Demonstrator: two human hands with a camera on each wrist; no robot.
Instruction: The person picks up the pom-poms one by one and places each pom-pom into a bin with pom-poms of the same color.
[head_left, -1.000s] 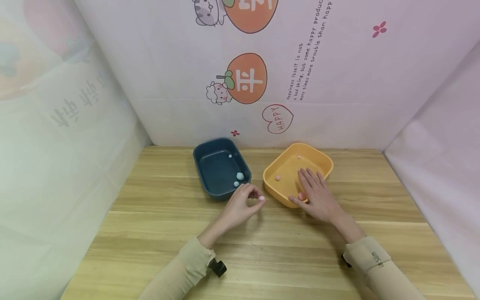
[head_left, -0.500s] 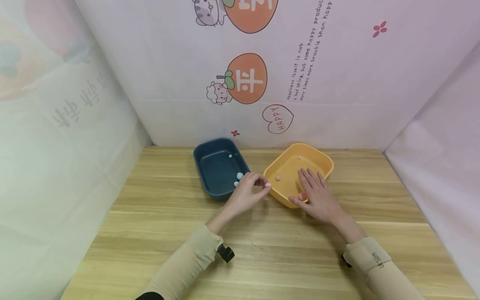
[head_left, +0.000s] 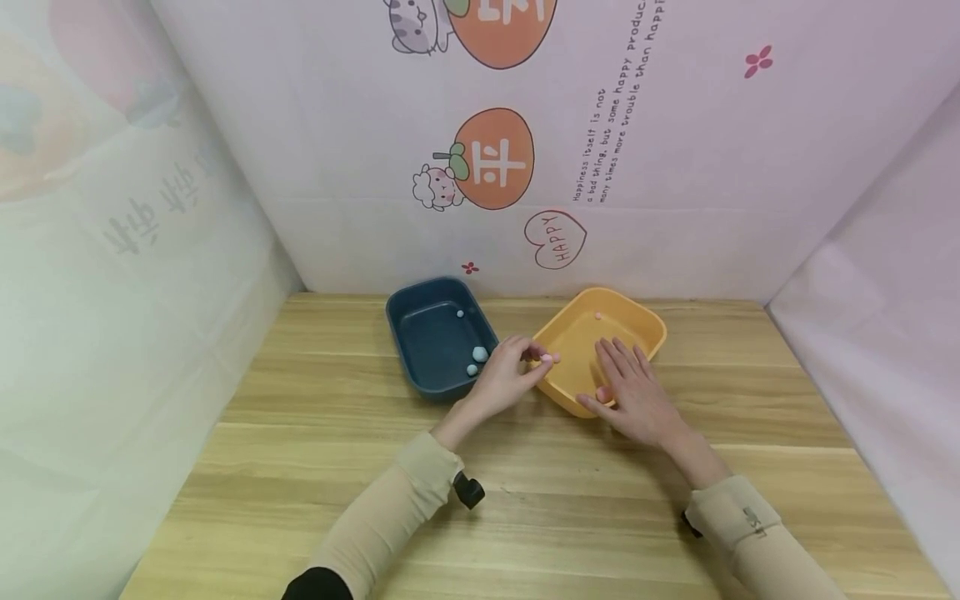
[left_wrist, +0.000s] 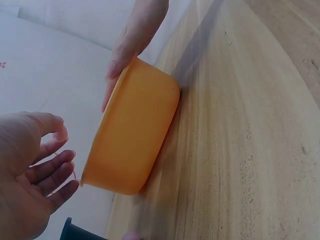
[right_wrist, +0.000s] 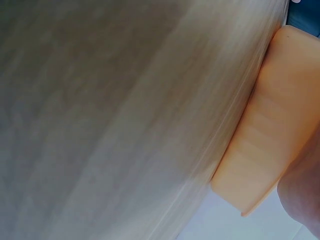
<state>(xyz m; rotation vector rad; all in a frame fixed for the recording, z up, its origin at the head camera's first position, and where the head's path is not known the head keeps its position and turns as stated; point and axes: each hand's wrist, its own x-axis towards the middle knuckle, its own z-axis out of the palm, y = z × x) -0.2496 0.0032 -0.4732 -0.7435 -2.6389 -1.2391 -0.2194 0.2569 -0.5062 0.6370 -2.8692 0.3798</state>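
Backdrop: pale pink sheet printed with orange fruit cartoons, behind a wooden table [head_left: 525, 500].
Orange tray [head_left: 645, 327]: on the table, right of the dark blue tray [head_left: 431, 342], near it but apart.
Right hand [head_left: 637, 396]: fingers straight, lying flat over the orange tray's near rim, holding nothing.
Left hand [head_left: 506, 379]: fingertips pinch a small pink ball [head_left: 547, 359] just over the orange tray's left rim.
Blue tray contents: three pale blue balls [head_left: 480, 353].
Orange tray contents: one pink ball [head_left: 597, 316] near the far wall.

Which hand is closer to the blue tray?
The left hand. It hovers just right of the blue tray, pinching a small pink ball. The right hand rests flat in the orange tray, farther right.
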